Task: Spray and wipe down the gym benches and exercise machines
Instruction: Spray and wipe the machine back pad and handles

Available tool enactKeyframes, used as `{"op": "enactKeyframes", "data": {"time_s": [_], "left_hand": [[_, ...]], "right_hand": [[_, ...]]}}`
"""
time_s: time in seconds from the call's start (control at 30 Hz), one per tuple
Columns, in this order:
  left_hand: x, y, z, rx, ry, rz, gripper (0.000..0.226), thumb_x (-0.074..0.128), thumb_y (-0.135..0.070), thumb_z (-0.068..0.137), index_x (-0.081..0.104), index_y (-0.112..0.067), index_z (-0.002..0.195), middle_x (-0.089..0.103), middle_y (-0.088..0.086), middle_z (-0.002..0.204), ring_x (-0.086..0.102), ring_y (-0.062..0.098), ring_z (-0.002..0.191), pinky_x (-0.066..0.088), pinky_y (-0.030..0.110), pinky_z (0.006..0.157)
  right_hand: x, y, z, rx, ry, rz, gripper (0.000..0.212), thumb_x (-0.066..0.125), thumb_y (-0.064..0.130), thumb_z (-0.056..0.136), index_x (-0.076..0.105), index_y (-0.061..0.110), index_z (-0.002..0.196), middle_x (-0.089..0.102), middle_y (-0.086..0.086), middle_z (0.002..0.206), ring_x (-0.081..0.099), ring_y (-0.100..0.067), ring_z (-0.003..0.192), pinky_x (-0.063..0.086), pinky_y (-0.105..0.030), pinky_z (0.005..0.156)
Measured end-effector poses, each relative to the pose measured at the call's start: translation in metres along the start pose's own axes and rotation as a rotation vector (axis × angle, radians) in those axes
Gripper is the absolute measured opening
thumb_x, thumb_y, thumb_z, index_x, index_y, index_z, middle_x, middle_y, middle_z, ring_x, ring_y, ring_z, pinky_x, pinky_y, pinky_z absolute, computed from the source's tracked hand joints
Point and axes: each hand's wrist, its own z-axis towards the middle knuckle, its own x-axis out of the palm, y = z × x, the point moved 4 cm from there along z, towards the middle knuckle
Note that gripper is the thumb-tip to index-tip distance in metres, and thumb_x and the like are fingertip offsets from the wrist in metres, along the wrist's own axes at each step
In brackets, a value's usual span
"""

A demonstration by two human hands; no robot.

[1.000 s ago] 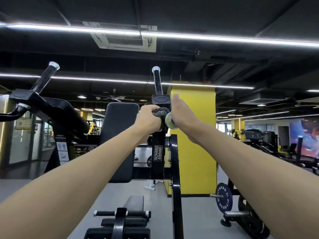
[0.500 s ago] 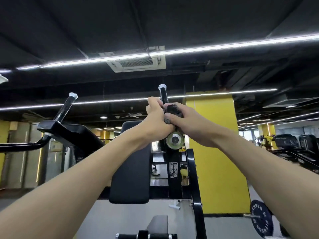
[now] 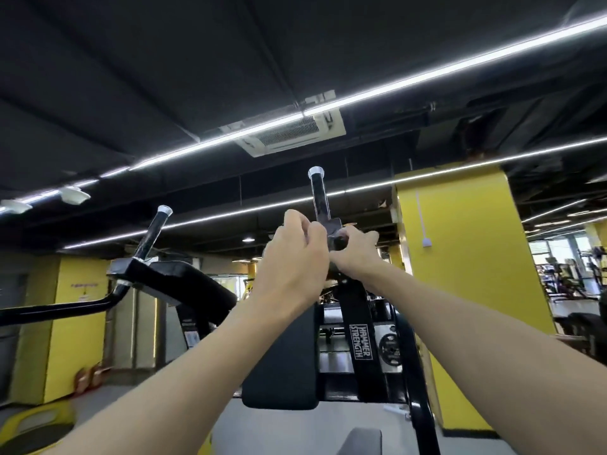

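A black Hammer Strength machine (image 3: 361,343) stands in front of me with a black back pad (image 3: 282,356). Its right upright handle (image 3: 319,198) has a chrome cap. Both my hands meet at that handle's base bracket. A dark wiping cloth (image 3: 338,242) is bunched between them against the bracket. My left hand (image 3: 294,261) has its fingers curled on the cloth from the left. From the right, my right hand (image 3: 356,254) grips the cloth, most of which is hidden by the hands. No spray bottle is in view.
The machine's left upright handle (image 3: 154,231) and its bent arm (image 3: 65,311) reach out at the left. A yellow pillar (image 3: 460,274) stands right behind the machine. More gym machines (image 3: 574,280) fill the far right. A yellow object (image 3: 36,421) lies at the lower left.
My hands and the cloth have moved up from the horizontal chrome-capped grip to the base of the upright handle. My view has tilted up toward the ceiling.
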Motion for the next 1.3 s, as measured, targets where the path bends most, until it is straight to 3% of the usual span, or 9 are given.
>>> {"op": "enactKeyframes", "data": {"time_s": [0.07,0.17,0.27,0.5,0.83,0.9,1.03,1.17,1.3], "left_hand": [[-0.001,0.002,0.001,-0.028,0.016,0.018,0.021,0.03,-0.038,0.102,0.042,-0.025,0.091,0.049,-0.002,0.075,0.046,0.017,0.065,0.036,0.037,0.059],[0.0,-0.001,0.0,-0.036,0.016,-0.028,0.025,0.028,-0.04,0.102,0.041,-0.024,0.088,0.047,-0.004,0.072,0.043,0.017,0.062,0.036,0.039,0.06],[-0.001,-0.003,0.0,-0.041,0.005,-0.059,0.029,0.028,-0.039,0.105,0.038,-0.023,0.082,0.043,-0.003,0.07,0.039,0.016,0.06,0.034,0.036,0.057],[-0.003,-0.011,-0.006,-0.031,0.002,0.095,0.031,0.023,-0.039,0.105,0.036,-0.025,0.08,0.044,-0.007,0.072,0.042,0.011,0.064,0.033,0.032,0.061],[-0.004,-0.02,-0.014,-0.063,-0.017,0.059,0.03,0.012,-0.061,0.089,0.037,-0.051,0.076,0.043,-0.005,0.083,0.044,0.026,0.084,0.045,0.054,0.08],[-0.004,-0.019,-0.015,-0.075,-0.005,0.046,0.032,0.011,-0.065,0.086,0.036,-0.049,0.075,0.04,-0.005,0.077,0.04,0.026,0.078,0.04,0.053,0.072],[-0.003,-0.017,-0.015,-0.099,0.046,0.003,0.033,0.015,-0.062,0.089,0.036,-0.044,0.072,0.03,-0.006,0.065,0.026,0.016,0.059,0.03,0.05,0.068],[-0.003,-0.015,-0.009,-0.052,0.01,0.064,0.031,0.018,-0.038,0.106,0.038,-0.025,0.087,0.041,-0.004,0.075,0.038,0.02,0.068,0.04,0.048,0.073],[-0.003,-0.008,-0.006,-0.056,-0.006,0.028,0.035,0.023,-0.043,0.106,0.041,-0.022,0.084,0.041,-0.005,0.068,0.038,0.017,0.061,0.037,0.041,0.066]], "right_hand": [[0.012,-0.001,0.01,-0.107,0.052,-0.137,0.038,0.066,0.018,0.091,0.054,0.018,0.127,0.03,-0.009,0.133,0.048,-0.02,0.092,0.044,-0.027,0.079],[0.025,0.004,0.025,-0.254,0.127,-0.385,0.004,0.059,0.019,0.093,0.06,0.015,0.094,0.057,-0.017,0.117,0.053,-0.023,0.085,0.042,-0.031,0.074],[0.022,0.012,0.029,-0.215,0.25,-0.52,0.015,0.055,0.017,0.095,0.061,0.004,0.094,0.066,-0.013,0.091,0.06,-0.025,0.071,0.05,-0.033,0.063],[0.002,0.022,0.001,-0.117,0.412,-0.299,0.021,0.048,0.01,0.095,0.058,-0.008,0.099,0.061,-0.023,0.075,0.054,-0.029,0.059,0.047,-0.034,0.054],[-0.033,0.064,-0.091,-0.36,0.524,0.168,0.022,0.047,0.003,0.097,0.056,0.002,0.077,0.052,-0.004,0.055,0.041,-0.016,0.046,0.033,-0.023,0.039],[-0.035,0.047,-0.082,-0.339,0.426,0.297,0.018,0.047,0.003,0.096,0.058,0.003,0.082,0.057,-0.005,0.061,0.046,-0.016,0.051,0.035,-0.025,0.04],[-0.023,-0.027,-0.027,-0.014,-0.123,0.412,0.012,0.049,0.013,0.099,0.058,0.013,0.092,0.065,-0.014,0.089,0.058,-0.02,0.062,0.051,-0.031,0.048],[0.014,-0.059,-0.005,0.15,-0.127,0.577,0.002,0.055,0.022,0.098,0.057,0.023,0.097,0.065,-0.009,0.099,0.067,-0.028,0.079,0.057,-0.037,0.06],[0.034,-0.051,-0.011,0.035,-0.155,0.497,0.017,0.051,0.014,0.099,0.057,0.022,0.114,0.06,0.004,0.091,0.056,-0.009,0.07,0.043,-0.015,0.05]]}}
